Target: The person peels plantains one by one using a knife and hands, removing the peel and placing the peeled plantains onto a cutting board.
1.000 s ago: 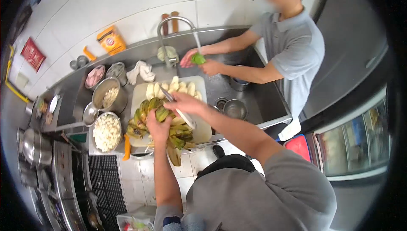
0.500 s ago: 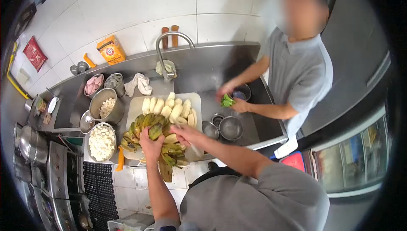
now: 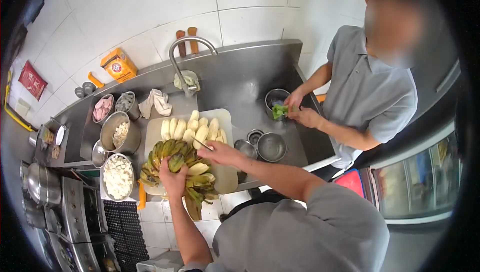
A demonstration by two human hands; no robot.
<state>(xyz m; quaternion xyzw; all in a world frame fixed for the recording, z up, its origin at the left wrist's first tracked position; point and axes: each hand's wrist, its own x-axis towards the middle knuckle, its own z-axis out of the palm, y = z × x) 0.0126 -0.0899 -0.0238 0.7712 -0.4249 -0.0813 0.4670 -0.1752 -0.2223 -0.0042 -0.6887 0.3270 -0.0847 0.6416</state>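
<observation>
My left hand point(image 3: 173, 178) is closed round a green-brown unpeeled plantain point(image 3: 176, 162), above a heap of unpeeled plantains point(image 3: 156, 156) on a white cutting board point(image 3: 226, 120). In my right hand point(image 3: 220, 153) is a knife point(image 3: 202, 143), its thin blade pointing up and left, apart from the held plantain. Pale peeled plantains point(image 3: 201, 136) lie in a row along the board's far side. Loose peels point(image 3: 200, 188) are piled by the near edge, some hanging over it.
Left of the board stand a bowl of white chunks point(image 3: 118, 177) and a metal pot point(image 3: 131, 139). The faucet point(image 3: 172, 57) arches behind. At right, a co-worker point(image 3: 372, 87) holds green leaves point(image 3: 280, 112) over a pot in the sink point(image 3: 240, 92). Metal bowls point(image 3: 272, 147) sit nearby.
My right hand has lifted slightly and the knife has swung to point up and left. My left hand keeps the plantain. The co-worker's hands with the greens have moved right, over the pot.
</observation>
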